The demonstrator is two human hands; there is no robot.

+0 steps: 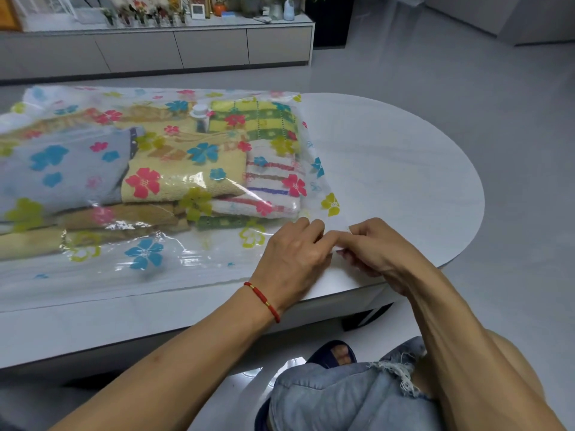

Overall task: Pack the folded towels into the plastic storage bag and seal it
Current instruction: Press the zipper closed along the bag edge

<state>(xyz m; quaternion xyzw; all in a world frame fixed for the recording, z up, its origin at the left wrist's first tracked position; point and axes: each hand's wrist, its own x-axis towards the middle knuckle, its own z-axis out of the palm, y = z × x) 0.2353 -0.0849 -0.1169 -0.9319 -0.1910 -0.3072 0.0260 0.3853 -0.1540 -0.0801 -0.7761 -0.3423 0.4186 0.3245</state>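
At lower centre, both hands pinch the bag's corner.
Left hand (289, 253) and right hand (373, 250) grip the thin, slippery bag (149, 256) holding soft towels (183, 169).

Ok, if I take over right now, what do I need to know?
Left hand: pinching the bag's near right corner.
Right hand: pinching the same corner, fingertips meeting the left's.
Bag: flat on the table, with the towels already inside.
Done: packing.
Left: the seal along the near edge. Whether any of it is closed can't be seen, so probably run the whole strip from this corner to the far end.
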